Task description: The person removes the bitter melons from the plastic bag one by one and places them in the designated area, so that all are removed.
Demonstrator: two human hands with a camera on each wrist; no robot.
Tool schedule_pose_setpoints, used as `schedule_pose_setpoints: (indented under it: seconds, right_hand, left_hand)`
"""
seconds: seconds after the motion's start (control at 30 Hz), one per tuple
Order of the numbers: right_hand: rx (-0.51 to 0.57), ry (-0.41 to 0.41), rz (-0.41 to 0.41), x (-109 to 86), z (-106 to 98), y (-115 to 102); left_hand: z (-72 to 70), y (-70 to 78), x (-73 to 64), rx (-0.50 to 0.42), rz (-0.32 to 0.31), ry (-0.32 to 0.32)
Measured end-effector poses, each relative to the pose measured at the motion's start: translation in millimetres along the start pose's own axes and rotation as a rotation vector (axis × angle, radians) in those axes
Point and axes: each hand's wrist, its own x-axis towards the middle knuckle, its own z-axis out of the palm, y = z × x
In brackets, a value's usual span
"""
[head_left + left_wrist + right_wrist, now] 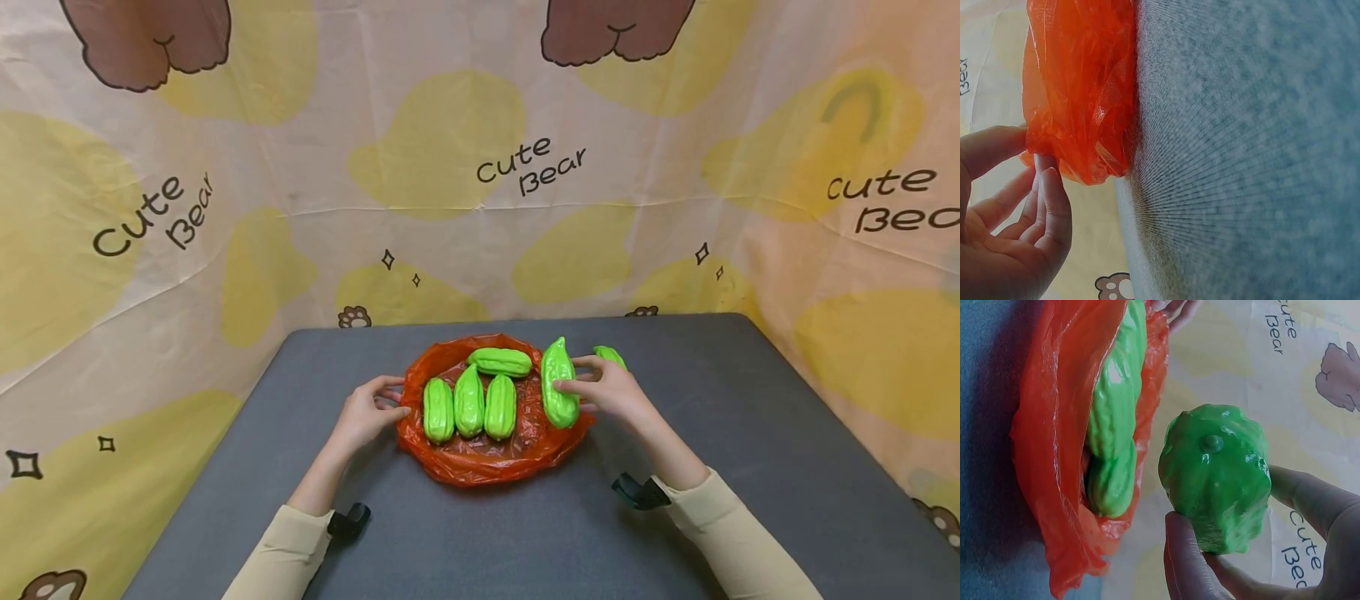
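My left hand [369, 414] pinches the orange bag's [480, 462] rim to steady it, while my right hand [611, 392] grips a green gourd [558, 383] over its edge.

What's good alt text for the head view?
A person's right hand holds a green gourd at the edge of an orange plastic bag with four more gourds on it, while the left hand pinches the bag's other edge on a grey table.
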Motion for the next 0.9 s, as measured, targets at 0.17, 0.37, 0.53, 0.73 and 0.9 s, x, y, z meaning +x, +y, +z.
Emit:
schedule_pose_setpoints:
  seconds: [0.17, 0.37, 0.53, 0.73, 0.9]
  right_hand:
    - [0.007, 0.009, -0.001, -1.3, -6, 1]
    - [-0.011, 0.012, 0.004, -1.8, -12, 1]
    - [-0.023, 0.012, 0.017, -3.3, -17, 0]
    - [-0.031, 0.022, 0.021, -3.8, -23, -1]
    - [-0.038, 0.029, 0.015, -2.4, -27, 1]
  left_hand:
    - [0.4, -0.9, 0.7, 0.001, -0.006, 0.003]
    - [1.2, -1.3, 0.9, -0.001, -0.007, 0.004]
    - [1.5, -0.7, 1.1, -0.004, -0.01, 0.002]
    - [1.7, -0.7, 1.5, -0.01, -0.012, -0.001]
    - [1.8, -0.6, 1.6, -0.011, -0.011, 0.002]
